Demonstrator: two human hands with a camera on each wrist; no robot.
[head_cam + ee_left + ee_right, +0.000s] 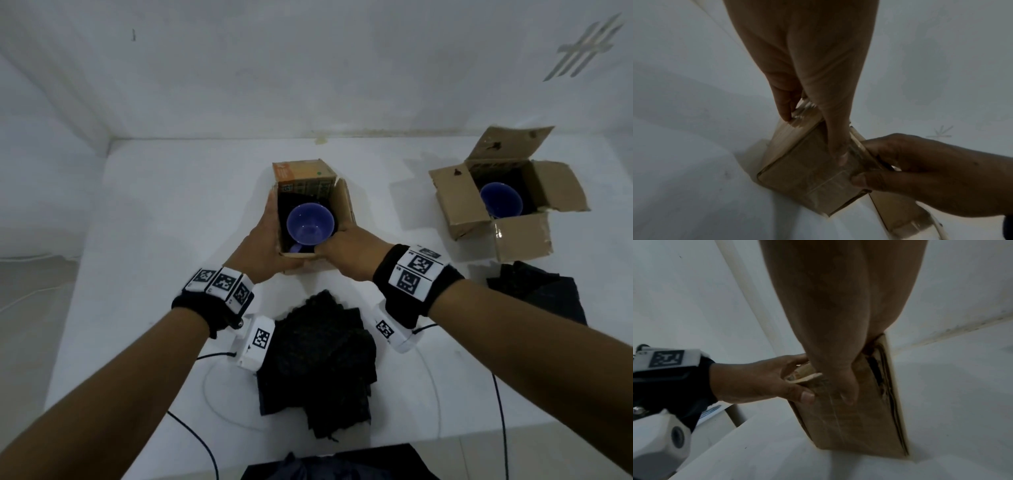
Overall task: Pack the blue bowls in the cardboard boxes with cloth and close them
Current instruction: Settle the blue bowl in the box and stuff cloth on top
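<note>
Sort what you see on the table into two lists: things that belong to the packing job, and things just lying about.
Belonging to the job:
- near box, held by left hand and right hand
- blue bowl inside it
- far box, flaps open, with second bowl
- dark cloth pile
- second cloth

Lying about:
- cables
</note>
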